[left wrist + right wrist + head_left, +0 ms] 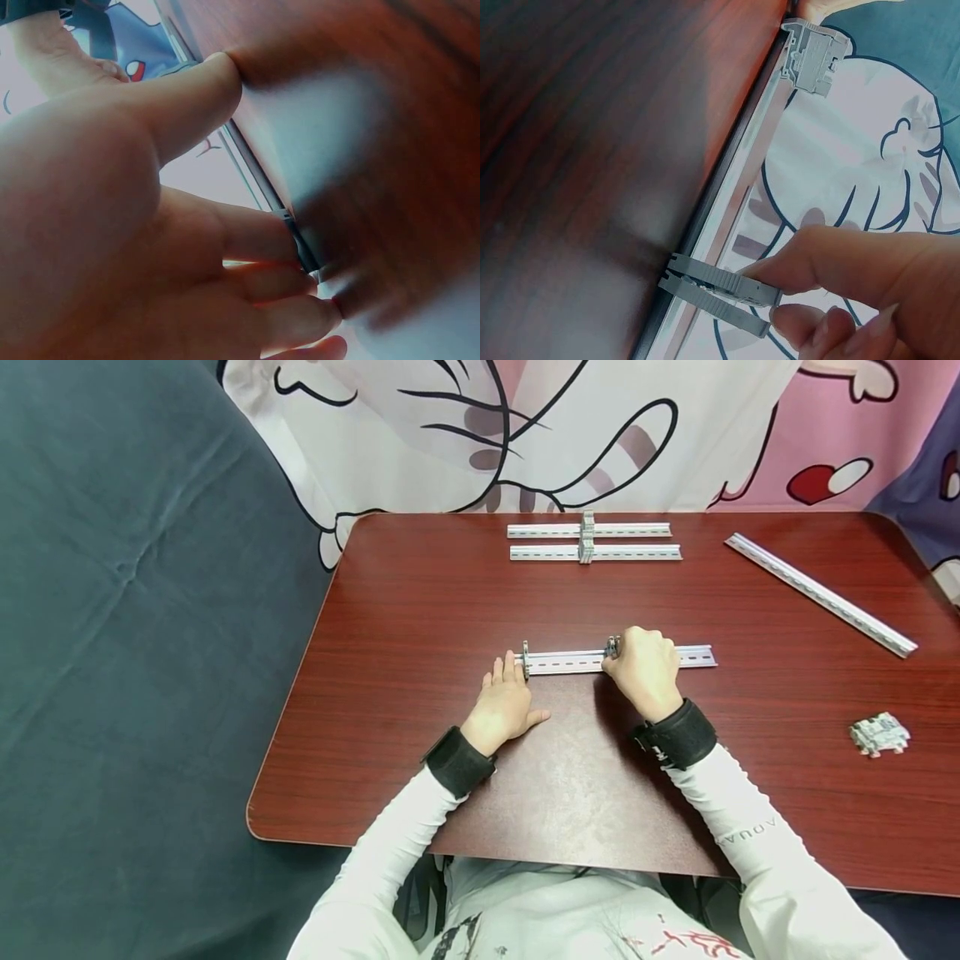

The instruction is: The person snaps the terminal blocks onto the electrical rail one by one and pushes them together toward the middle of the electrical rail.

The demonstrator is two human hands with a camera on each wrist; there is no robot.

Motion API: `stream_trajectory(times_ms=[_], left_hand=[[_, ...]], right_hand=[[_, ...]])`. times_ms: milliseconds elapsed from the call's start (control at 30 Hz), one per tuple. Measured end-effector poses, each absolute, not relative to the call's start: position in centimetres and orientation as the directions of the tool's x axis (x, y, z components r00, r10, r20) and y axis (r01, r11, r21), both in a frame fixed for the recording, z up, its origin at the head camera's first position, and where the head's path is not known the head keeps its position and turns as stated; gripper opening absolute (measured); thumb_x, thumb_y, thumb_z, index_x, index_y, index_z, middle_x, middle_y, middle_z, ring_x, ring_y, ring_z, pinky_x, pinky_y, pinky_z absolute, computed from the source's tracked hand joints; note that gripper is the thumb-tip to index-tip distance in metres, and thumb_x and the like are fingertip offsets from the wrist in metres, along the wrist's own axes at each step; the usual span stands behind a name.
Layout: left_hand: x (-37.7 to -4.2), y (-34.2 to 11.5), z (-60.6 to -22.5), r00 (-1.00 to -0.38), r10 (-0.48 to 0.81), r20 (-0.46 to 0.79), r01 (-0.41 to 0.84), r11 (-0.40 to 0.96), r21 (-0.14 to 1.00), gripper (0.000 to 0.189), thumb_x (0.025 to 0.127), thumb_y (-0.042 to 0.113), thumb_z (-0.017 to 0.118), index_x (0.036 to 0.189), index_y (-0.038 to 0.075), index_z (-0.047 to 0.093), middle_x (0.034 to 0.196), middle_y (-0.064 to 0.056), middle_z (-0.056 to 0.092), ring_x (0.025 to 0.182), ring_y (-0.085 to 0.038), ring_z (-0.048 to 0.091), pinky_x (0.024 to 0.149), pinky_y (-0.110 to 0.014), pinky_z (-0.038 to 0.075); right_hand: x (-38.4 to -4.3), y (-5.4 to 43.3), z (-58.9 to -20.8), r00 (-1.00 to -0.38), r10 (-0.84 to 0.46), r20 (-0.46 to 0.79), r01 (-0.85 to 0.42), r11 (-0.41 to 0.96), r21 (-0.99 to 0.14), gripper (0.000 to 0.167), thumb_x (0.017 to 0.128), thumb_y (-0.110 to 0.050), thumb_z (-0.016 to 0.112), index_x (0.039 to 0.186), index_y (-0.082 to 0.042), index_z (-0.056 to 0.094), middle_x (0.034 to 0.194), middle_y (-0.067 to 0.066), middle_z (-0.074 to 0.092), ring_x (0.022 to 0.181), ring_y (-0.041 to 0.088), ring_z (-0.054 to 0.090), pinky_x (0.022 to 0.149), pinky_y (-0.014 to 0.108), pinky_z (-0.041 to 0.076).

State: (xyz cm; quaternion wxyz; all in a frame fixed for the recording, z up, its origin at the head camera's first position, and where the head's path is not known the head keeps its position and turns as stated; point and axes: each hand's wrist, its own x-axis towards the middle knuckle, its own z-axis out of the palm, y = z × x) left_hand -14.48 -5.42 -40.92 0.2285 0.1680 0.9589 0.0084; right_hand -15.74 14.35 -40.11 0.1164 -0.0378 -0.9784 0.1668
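Observation:
A slotted metal DIN rail (566, 663) lies crosswise in front of me. At its left end my left hand (504, 706) rests with fingers extended and thumb spread, fingertips right by a single terminal block (526, 660) standing upright on the rail. Farther right, my right hand (647, 670) pinches a pair of grey terminal blocks (718, 294) between thumb and fingers. In the right wrist view this pair sits across the rail (735, 191), slightly splayed apart, while the single block (814, 58) stands at the far end near the other hand.
Two parallel rails (630, 552) bridged by a row of terminal blocks (587, 537) lie at the back edge. A bare rail (821, 595) slants at the back right. Several terminal blocks (881, 734) sit clustered on the right of the brown table (390, 693).

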Motion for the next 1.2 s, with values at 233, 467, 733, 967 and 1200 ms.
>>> stream_trajectory(times_ms=[233, 467, 733, 967, 1200], left_hand=[[-14.4, -5.5, -40.8, -0.839, 0.325, -0.436, 0.314, 0.944, 0.099, 0.092, 0.095, 0.056, 0.047, 0.152, -0.005, 0.010, 0.161, -0.022, 0.002, 0.150, -0.035, 0.007, 0.121, -0.043, 0.020], [-14.4, -5.8, -40.5, -0.843, 0.321, -0.432, 0.312, 0.946, 0.093, 0.092, 0.095, 0.056, 0.047, 0.152, -0.006, 0.010, 0.161, -0.022, 0.003, 0.150, -0.035, 0.008, 0.121, -0.044, 0.020], [-14.4, -6.0, -40.5, -0.848, 0.317, -0.425, 0.310, 0.947, 0.088, 0.091, 0.095, 0.056, 0.048, 0.152, -0.005, 0.012, 0.161, -0.022, 0.004, 0.150, -0.035, 0.009, 0.121, -0.043, 0.021], [-14.3, -5.8, -40.5, -0.857, 0.318, -0.404, 0.316, 0.946, 0.074, 0.092, 0.094, 0.056, 0.050, 0.152, -0.006, 0.015, 0.161, -0.023, 0.008, 0.150, -0.035, 0.014, 0.119, -0.043, 0.024], [-14.1, -5.5, -40.6, -0.855, 0.326, -0.403, 0.310, 0.945, 0.106, 0.088, 0.093, 0.055, 0.052, 0.151, -0.003, 0.021, 0.161, -0.022, 0.009, 0.150, -0.035, 0.013, 0.120, -0.044, 0.023]], right_hand=[[-15.7, 14.0, -39.8, -0.971, 0.125, 0.206, 0.052, 0.943, -0.329, 0.036, 0.066, -0.008, 0.061, 0.044, -0.017, 0.034, 0.054, 0.015, 0.057, 0.056, 0.047, 0.060, 0.038, 0.047, 0.036], [-15.7, 14.0, -39.6, -0.966, 0.113, 0.233, 0.035, 0.948, -0.316, 0.036, 0.066, -0.006, 0.062, 0.046, -0.018, 0.034, 0.051, 0.010, 0.053, 0.054, 0.046, 0.060, 0.038, 0.046, 0.035], [-15.6, 13.3, -39.3, -0.967, 0.078, 0.244, -0.007, 0.945, -0.327, 0.038, 0.067, -0.007, 0.063, 0.047, -0.018, 0.033, 0.049, 0.000, 0.040, 0.049, 0.038, 0.055, 0.037, 0.041, 0.031], [-16.0, 9.6, -38.4, -0.976, -0.043, 0.214, -0.119, 0.926, -0.359, 0.040, 0.082, -0.024, 0.068, 0.052, -0.013, 0.044, 0.053, 0.009, 0.054, 0.056, 0.041, 0.063, 0.046, 0.048, 0.045], [-16.4, 5.8, -38.8, -0.991, -0.117, 0.071, -0.135, 0.917, -0.376, 0.040, 0.085, -0.033, 0.069, 0.056, -0.011, 0.053, 0.063, 0.014, 0.064, 0.065, 0.039, 0.067, 0.051, 0.047, 0.051]])
